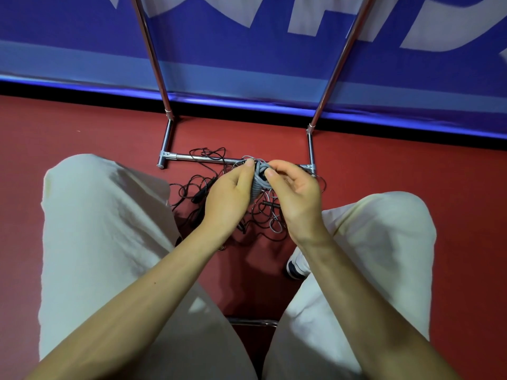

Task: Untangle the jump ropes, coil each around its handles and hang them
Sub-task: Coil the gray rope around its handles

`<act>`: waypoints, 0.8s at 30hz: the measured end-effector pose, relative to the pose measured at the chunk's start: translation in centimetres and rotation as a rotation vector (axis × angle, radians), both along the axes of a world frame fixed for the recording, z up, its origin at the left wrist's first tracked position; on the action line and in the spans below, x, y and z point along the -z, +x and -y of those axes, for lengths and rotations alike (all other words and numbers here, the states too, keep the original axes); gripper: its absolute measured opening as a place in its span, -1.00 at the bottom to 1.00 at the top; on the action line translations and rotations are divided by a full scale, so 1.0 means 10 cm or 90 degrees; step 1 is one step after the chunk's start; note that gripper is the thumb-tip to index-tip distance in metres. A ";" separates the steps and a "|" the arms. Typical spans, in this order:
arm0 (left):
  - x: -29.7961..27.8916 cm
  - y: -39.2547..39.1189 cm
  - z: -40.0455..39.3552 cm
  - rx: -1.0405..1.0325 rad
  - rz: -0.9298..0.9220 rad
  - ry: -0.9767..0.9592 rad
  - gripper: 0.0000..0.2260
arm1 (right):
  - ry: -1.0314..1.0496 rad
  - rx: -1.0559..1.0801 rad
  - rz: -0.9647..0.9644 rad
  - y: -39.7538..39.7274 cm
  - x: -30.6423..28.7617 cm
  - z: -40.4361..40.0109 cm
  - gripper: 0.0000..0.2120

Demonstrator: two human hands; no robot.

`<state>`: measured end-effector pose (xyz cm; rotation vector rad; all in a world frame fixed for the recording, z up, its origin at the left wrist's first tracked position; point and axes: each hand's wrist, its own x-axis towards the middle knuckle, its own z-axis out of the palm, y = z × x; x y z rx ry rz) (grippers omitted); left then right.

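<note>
While seated over red floor point(82, 138), coiling grey rope point(256, 185), left hand point(227, 198) gripping the bundle, right hand point(293, 196) pinching its top. Beneath, tangled black ropes point(197, 187) draped across chrome rack base point(192, 157)

My hands point(263, 193) hide most of the grey coiled rope point(256, 185), and the rack's uprights point(343, 61) run off the top edge.
</note>
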<state>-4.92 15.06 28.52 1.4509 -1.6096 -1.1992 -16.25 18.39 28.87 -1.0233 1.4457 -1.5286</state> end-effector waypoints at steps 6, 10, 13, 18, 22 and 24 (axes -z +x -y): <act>-0.11 0.00 0.04 0.054 -0.056 0.102 -0.44 | -0.045 -0.058 -0.051 -0.07 -0.07 0.00 -0.89; -0.07 -0.02 0.04 -0.020 0.027 0.003 -0.49 | 0.025 0.031 0.084 -0.03 -0.05 -0.01 -0.86; -0.09 -0.03 -0.01 -0.032 0.061 -0.043 -0.54 | 0.034 0.092 0.083 0.00 -0.04 -0.03 -0.86; -0.10 0.00 -0.02 0.004 -0.029 0.000 -0.60 | -0.035 0.054 0.026 0.00 -0.05 -0.12 -0.77; -0.11 0.01 -0.08 0.020 -0.017 0.022 -0.62 | 0.011 0.056 0.093 0.01 -0.09 -0.10 -0.80; -0.15 0.02 -0.09 0.024 -0.027 0.038 -0.62 | 0.064 0.048 0.135 -0.01 -0.11 -0.07 -0.85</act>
